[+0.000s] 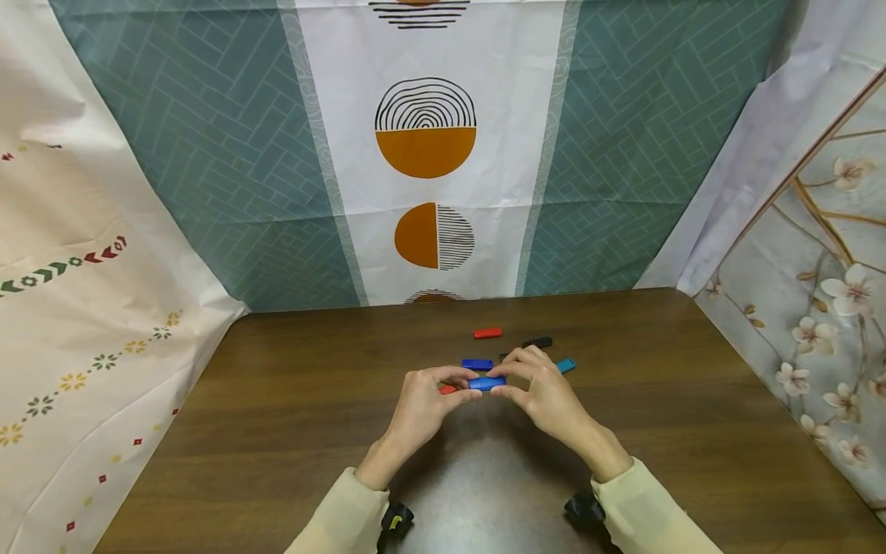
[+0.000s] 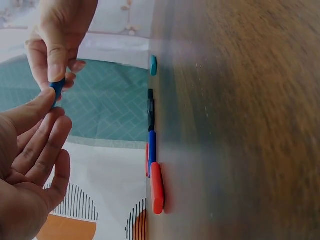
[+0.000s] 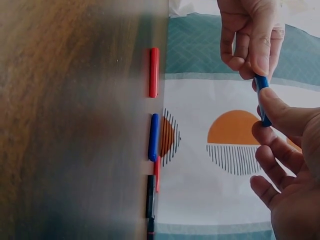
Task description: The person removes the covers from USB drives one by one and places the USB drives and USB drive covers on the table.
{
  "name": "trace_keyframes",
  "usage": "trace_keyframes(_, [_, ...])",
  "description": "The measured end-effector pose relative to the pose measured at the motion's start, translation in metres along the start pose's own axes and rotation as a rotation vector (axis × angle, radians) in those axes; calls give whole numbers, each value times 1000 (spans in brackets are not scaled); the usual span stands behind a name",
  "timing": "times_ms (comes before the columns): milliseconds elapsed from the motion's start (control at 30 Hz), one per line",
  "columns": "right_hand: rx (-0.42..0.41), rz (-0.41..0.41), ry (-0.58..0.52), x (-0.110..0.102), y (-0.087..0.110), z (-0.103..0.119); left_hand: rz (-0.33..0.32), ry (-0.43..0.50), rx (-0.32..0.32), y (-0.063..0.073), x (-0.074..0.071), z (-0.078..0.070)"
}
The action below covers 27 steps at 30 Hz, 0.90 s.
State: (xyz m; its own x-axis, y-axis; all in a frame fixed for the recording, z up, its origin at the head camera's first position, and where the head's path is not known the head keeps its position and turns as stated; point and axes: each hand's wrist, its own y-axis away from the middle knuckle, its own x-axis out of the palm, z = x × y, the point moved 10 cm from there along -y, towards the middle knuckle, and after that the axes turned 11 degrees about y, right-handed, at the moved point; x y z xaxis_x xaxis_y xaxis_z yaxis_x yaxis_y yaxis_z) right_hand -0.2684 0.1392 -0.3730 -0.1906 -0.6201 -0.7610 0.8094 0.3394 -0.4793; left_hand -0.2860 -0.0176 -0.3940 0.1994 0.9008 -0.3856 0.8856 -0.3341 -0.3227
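Above the table, both hands pinch a small blue stick (image 1: 487,383) that looks like a USB flash drive. My left hand (image 1: 431,394) has its left end between thumb and fingertips. The right end is in the fingertips of my right hand (image 1: 540,388). In the left wrist view the blue stick (image 2: 58,89) is partly covered by both thumbs, and the left hand's other fingers spread loosely below it. The right wrist view shows the blue stick (image 3: 264,114) tilted between the two hands.
Similar sticks lie on the brown table (image 1: 311,431): a far red one (image 1: 487,333), a dark blue one (image 1: 477,365), a black one (image 1: 537,342) and a teal one (image 1: 566,365). Another red stick (image 1: 447,390) shows behind the left fingers. Patterned cloths (image 1: 235,154) hang around the table.
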Motion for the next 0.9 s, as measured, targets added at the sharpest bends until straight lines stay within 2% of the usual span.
trace_keyframes(600, [-28, -17, -30, -4, 1, 4, -12, 53, 33, -2, -3, -1])
trace_keyframes(900, [-35, -30, -58, -5, -2, 5, -39, 36, 35, -1, -5, -1])
